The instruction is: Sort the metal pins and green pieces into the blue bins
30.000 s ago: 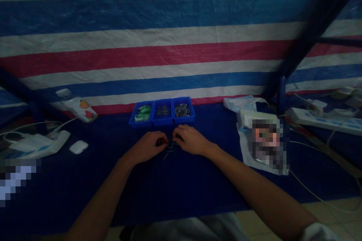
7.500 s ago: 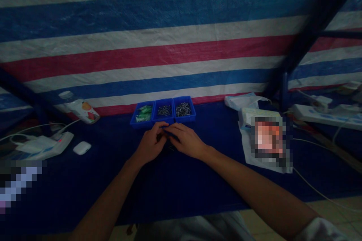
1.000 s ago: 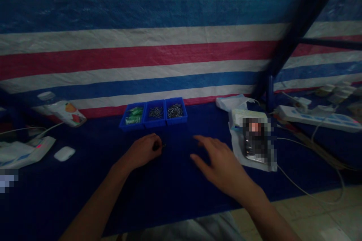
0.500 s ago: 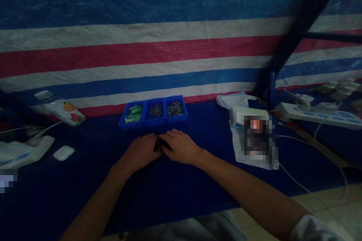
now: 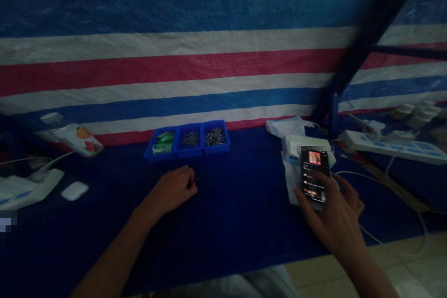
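My left hand (image 5: 176, 186) rests on the dark blue table with its fingers curled and thumb pressed in. A tiny thin tip seems to stick out by the fingertips, too small to name. Over at the right, my right hand (image 5: 335, 209) is spread over a smartphone (image 5: 310, 174) with a lit screen, one finger at the screen and the thumb beside its edge. The phone leans against a tissue pack (image 5: 291, 144). Beyond my left hand stand three joined blue bins: one with green packets (image 5: 164, 142), one with small screws (image 5: 190, 138), one with larger screws (image 5: 214, 136).
A white earbud case (image 5: 75, 191) and a clear bottle (image 5: 82, 139) are at the left. On the right lie a power strip (image 5: 394, 144) and loose white cables (image 5: 422, 223). A striped tarp (image 5: 209, 65) hangs behind the table, beside a slanted dark post (image 5: 363, 46).
My right hand has left my left hand and moved right, onto the phone, its fingers spreading. My left hand stays nearly where it was, still curled.
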Demonstrator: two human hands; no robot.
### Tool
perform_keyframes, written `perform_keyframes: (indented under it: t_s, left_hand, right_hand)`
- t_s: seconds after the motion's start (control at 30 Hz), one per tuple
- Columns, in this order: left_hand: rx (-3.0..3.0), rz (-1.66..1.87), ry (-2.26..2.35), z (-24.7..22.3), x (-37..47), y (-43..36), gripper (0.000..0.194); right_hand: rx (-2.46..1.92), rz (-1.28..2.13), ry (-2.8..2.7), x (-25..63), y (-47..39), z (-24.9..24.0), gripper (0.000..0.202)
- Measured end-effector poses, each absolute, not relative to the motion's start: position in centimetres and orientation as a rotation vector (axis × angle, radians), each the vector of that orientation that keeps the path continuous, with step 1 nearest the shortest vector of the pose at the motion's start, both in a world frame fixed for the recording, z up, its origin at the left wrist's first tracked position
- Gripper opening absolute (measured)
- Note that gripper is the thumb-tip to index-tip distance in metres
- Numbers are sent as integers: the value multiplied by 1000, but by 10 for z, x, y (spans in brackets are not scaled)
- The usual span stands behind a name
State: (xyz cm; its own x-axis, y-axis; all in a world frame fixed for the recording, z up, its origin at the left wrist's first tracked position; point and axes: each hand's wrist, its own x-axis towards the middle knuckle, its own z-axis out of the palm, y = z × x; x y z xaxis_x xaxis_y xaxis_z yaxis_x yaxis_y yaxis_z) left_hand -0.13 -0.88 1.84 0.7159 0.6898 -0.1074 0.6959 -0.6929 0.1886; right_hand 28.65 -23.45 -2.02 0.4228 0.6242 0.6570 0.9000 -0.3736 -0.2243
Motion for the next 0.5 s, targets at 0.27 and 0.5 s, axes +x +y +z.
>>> perform_keyframes:
  t_s: [0.27,0.5]
  left_hand:
    - [2710,-6,1114,15,-1,-8,11]
    - [2670,138,1073,16,0,-7,7]
  right_hand:
    - [-2239,-616,-1243,291,-238,-30,67]
    - [-2124,-617,-1169,284,-231,-21,57]
